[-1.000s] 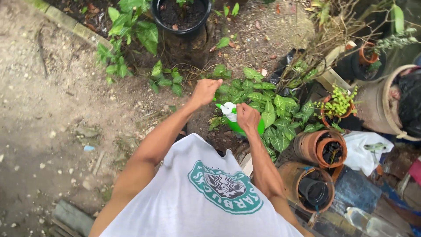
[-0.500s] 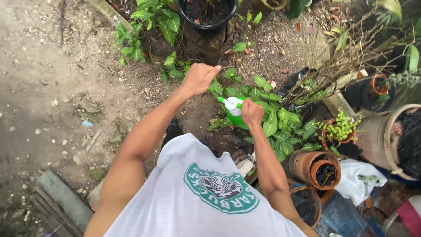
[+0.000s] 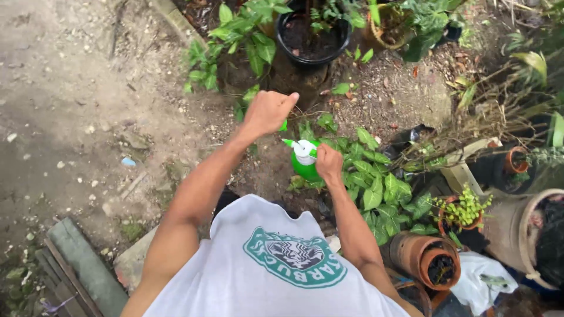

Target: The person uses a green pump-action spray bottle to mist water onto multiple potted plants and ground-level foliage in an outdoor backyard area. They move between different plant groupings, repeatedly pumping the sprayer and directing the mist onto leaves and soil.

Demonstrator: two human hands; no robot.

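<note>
My right hand (image 3: 329,162) is wrapped around a green spray bottle (image 3: 305,166) with a white trigger head, nozzle pointing left. My left hand (image 3: 268,111) is closed in a fist just above and left of the nozzle, pinching a green leaf (image 3: 284,125) of a small plant. Both arms reach forward over my grey shirt with a green round print. A patch of broad-leaved green plants (image 3: 376,182) grows in the soil right beside the bottle.
A black pot (image 3: 314,36) with soil stands at the top centre beside a leafy shrub (image 3: 241,41). Terracotta pots (image 3: 429,258) lie and stand at the lower right, one holding a small green plant (image 3: 464,208). Bare dirt lies left; planks (image 3: 76,264) lie at the lower left.
The view has shifted so the pots sit lower in frame. My left hand has closed into a fist on a leaf, and the spray bottle stays in my right hand beside it.
</note>
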